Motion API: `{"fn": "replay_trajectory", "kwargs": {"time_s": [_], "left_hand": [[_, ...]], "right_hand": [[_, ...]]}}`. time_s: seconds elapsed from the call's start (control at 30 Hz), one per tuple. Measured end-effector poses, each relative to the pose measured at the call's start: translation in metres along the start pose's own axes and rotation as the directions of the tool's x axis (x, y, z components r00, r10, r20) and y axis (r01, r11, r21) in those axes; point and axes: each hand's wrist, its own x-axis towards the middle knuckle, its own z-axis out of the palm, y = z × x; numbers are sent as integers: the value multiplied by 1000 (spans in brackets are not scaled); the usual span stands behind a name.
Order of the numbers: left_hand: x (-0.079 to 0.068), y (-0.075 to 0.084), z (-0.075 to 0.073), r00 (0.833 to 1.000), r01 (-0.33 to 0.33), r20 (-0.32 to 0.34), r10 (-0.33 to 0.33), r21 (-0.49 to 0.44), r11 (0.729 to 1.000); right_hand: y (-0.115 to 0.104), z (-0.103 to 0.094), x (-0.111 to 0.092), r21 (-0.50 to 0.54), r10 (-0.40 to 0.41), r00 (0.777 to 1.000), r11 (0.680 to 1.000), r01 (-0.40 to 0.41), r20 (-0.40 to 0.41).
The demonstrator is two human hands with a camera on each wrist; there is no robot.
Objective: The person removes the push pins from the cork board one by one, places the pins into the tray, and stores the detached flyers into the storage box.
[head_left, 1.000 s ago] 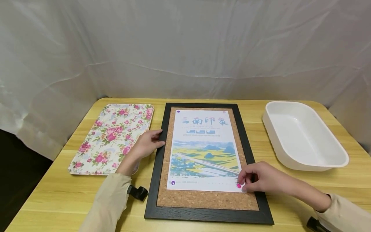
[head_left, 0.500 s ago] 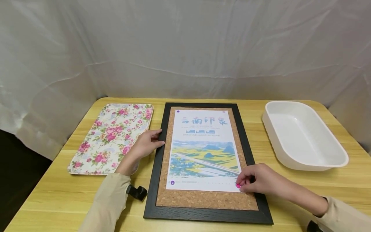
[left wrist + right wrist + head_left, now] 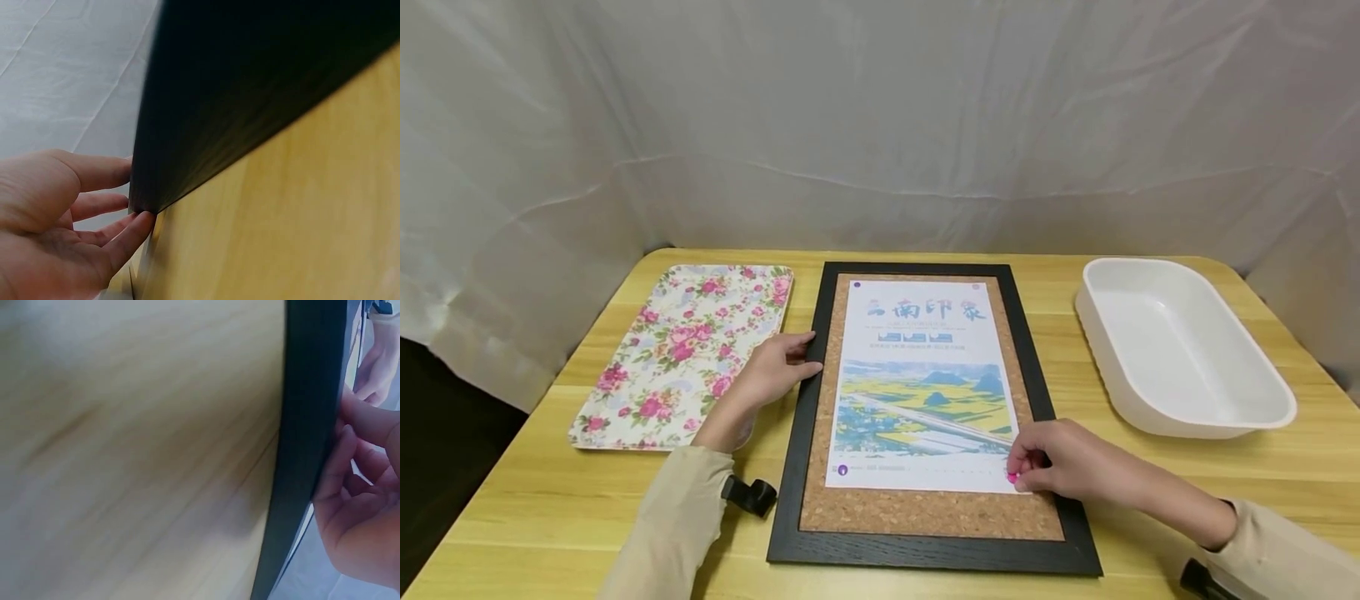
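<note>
A black-framed cork board (image 3: 925, 512) lies on the table, bearing a white poster (image 3: 917, 342) with a landscape picture. My left hand (image 3: 771, 368) holds the frame's left edge between thumb and fingers; in the left wrist view, the fingertips (image 3: 147, 219) meet the dark edge. At the poster's lower right corner, my right hand (image 3: 1067, 467) pinches a pink pushpin (image 3: 1012, 477), mostly covered by the fingers. A purple pushpin (image 3: 842, 470) sits at the lower left corner, another purple pin (image 3: 857, 285) at the upper left, and a pale pin (image 3: 976, 286) at the upper right.
A floral tray (image 3: 681, 350) lies on the table left of the board. To the right stands a deep white basin (image 3: 1187, 350). Grey cloth (image 3: 880, 125) hangs behind the wooden table (image 3: 512, 500).
The right hand's fingers have closed in over the pink pushpin, which shows less now. The left hand stays at the frame's edge. The whole head view has shifted slightly.
</note>
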Motion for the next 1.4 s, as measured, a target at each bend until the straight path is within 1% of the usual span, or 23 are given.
{"fn": "replay_trajectory", "kwargs": {"time_s": [0.13, 0.3, 0.37, 0.43, 0.53, 0.67, 0.8, 0.97, 1.17, 1.4], "left_hand": [[-1, 0, -2, 1000, -8, -5, 8, -3, 1000], [-1, -1, -1, 1000, -12, 1, 12, -13, 1000], [0, -1, 0, 1000, -9, 1, 10, -12, 1000], [0, -1, 0, 1000, -8, 0, 8, -11, 1000], [0, -1, 1, 1000, -9, -2, 9, -11, 1000], [0, -1, 1, 1000, -11, -4, 11, -10, 1000], [0, -1, 2, 1000, -13, -6, 13, -10, 1000], [0, -1, 2, 1000, -12, -4, 12, -11, 1000], [-1, 0, 2, 1000, -13, -2, 13, -3, 1000], [-1, 0, 2, 1000, -5, 1, 5, 9, 1000]], "right_hand": [[-4, -1, 4, -29, 10, 1000, 1000, -10, 23], [-6, 2, 3, -28, 28, 999, 999, -27, 29], [-6, 4, 0, -28, 36, 999, 999, -36, 9], [-6, 7, -4, -38, 27, 999, 999, -28, -28], [-5, 11, -8, -56, -11, 996, 998, 5, -91], [-4, 12, -10, -66, -54, 990, 997, 46, -130], [-1, 10, -8, -62, -70, 990, 996, 62, -125], [1, 8, -6, -33, -62, 993, 998, 59, -104], [3, 7, -6, -12, -76, 992, 997, 75, -100], [5, 8, -6, -8, -123, 988, 992, 123, -96]]}}
